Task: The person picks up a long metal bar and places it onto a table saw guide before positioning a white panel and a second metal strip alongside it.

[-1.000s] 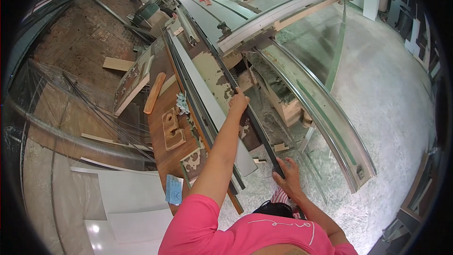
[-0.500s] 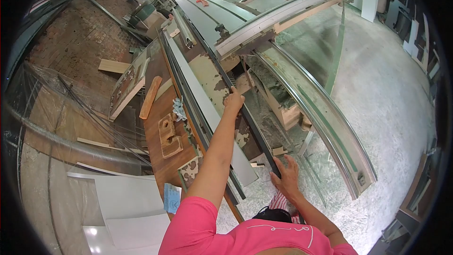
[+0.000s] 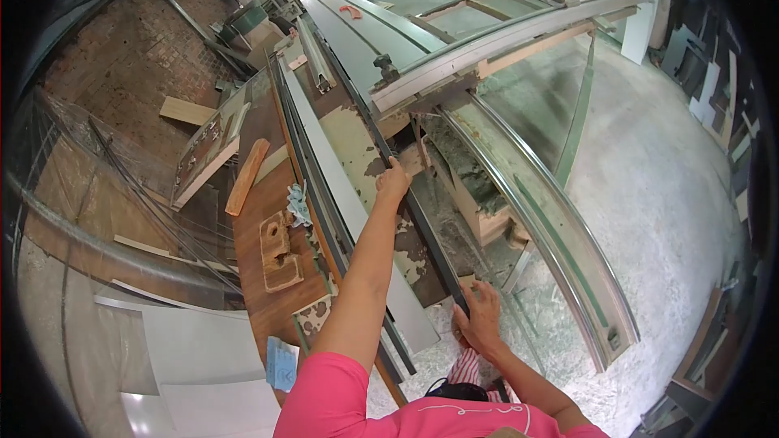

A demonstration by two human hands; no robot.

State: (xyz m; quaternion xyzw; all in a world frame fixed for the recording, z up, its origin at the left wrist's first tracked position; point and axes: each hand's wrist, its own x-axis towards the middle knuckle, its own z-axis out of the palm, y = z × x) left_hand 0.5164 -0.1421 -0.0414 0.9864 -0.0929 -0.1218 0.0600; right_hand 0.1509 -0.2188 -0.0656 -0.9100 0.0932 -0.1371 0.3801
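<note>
A long dark strip runs away from me along the machine bed, its near end by my body. My left hand reaches far along it, fingers closed on the strip and the index finger stretched forward. At the near end, my right hand holds the strip between thumb and palm, its other fingers raised and somewhat apart. Left of the strip lies a long white panel, passing under my left forearm. The bed surface beneath shows peeling, mottled paint.
A sliding rail and a crosswise fence stand to the right. On the brown board at left lie a notched wooden block, an orange wooden piece and a crumpled cloth. White sheets lie lower left.
Both hands and the strip's near end appear slightly lower and further left, while the whole view has also shifted. Each hand keeps its hold on the strip.
</note>
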